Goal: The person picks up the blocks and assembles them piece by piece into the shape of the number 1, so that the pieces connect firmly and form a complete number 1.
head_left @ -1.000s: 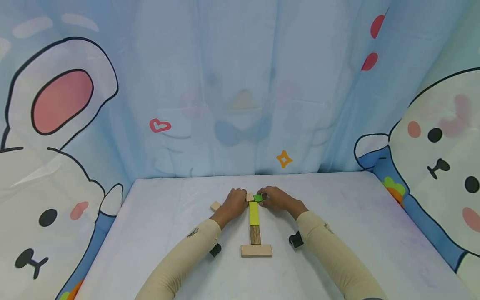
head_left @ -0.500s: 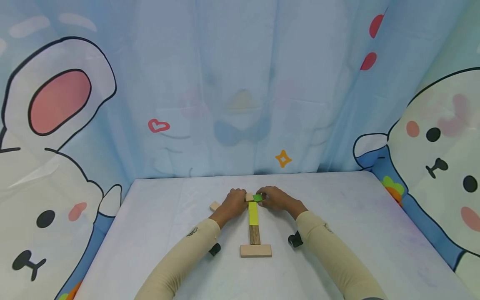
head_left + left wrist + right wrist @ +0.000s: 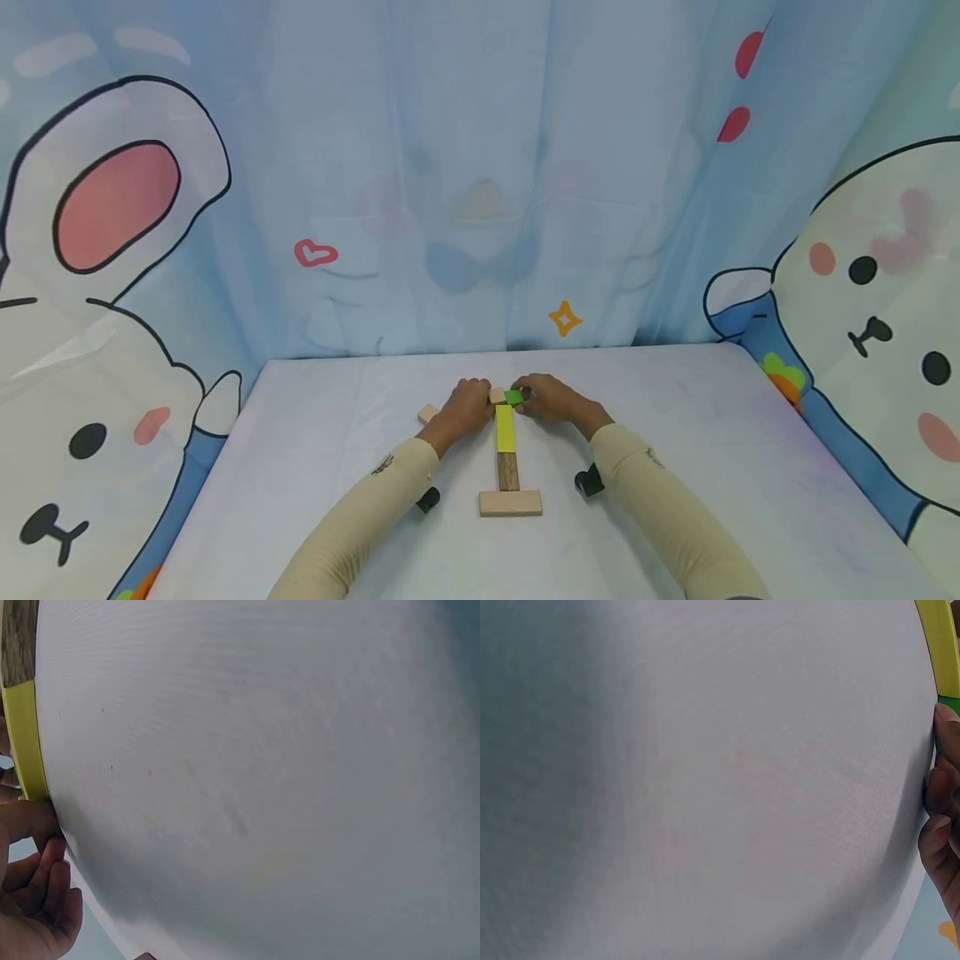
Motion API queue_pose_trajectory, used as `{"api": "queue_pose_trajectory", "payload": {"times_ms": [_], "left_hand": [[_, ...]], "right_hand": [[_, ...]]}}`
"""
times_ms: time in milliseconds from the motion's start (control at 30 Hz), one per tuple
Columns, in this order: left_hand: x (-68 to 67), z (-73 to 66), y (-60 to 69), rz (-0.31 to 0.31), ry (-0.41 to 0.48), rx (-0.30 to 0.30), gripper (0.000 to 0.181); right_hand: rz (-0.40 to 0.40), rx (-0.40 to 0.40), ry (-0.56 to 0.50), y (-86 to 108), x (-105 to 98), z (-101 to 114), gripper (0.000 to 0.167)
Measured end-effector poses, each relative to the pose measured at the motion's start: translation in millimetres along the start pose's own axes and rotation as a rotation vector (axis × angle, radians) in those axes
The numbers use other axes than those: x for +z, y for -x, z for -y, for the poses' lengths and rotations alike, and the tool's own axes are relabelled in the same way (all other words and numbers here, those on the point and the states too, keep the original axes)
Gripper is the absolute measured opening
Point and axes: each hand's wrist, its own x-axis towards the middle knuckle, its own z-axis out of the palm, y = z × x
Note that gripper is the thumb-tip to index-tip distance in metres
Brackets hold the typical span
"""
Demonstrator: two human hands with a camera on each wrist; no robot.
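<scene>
At the far end of a row of blocks, my left hand (image 3: 471, 404) holds a small plain wooden block (image 3: 497, 395) by its left side. My right hand (image 3: 552, 397) pinches a green block (image 3: 513, 397), which sits against the plain one. Below these two, toward me, a yellow block (image 3: 506, 429) runs into a dark brown wooden block (image 3: 507, 472). A long plain wooden block (image 3: 510, 503) lies crosswise at the near end. In the left wrist view, curled fingers (image 3: 56, 892) show beside the yellow block (image 3: 26, 742); the plain block is hidden there.
Another plain wooden block (image 3: 427, 414) lies to the left, partly behind my left wrist. A white cloth covers the table (image 3: 675, 408). Behind its far edge hangs a light blue printed curtain (image 3: 465, 167). Dark wrist cameras (image 3: 589, 481) sit under both sleeves.
</scene>
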Motion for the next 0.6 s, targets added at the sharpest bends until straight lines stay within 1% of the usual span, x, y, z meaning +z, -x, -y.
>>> {"api": "queue_pose_trajectory", "payload": {"times_ms": [167, 300, 467, 600], "left_hand": [[0.7, 1.8, 3.1, 0.006, 0.012, -0.016, 0.015], [0.3, 3.3, 4.3, 0.009, 0.009, -0.032, 0.018], [1.3, 8.0, 4.1, 0.008, 0.008, -0.070, 0.029], [-1.5, 10.6, 5.4, 0.012, 0.007, -0.078, 0.035]], "right_hand": [[0.013, 0.031, 0.005, -0.6, 3.5, 2.4, 0.038], [0.007, 0.020, 0.015, -0.3, 3.2, 3.7, 0.038], [-0.006, 0.014, 0.012, -0.2, 1.3, 3.0, 0.037], [-0.005, 0.004, 0.015, -0.1, -0.8, 1.5, 0.037]]}}
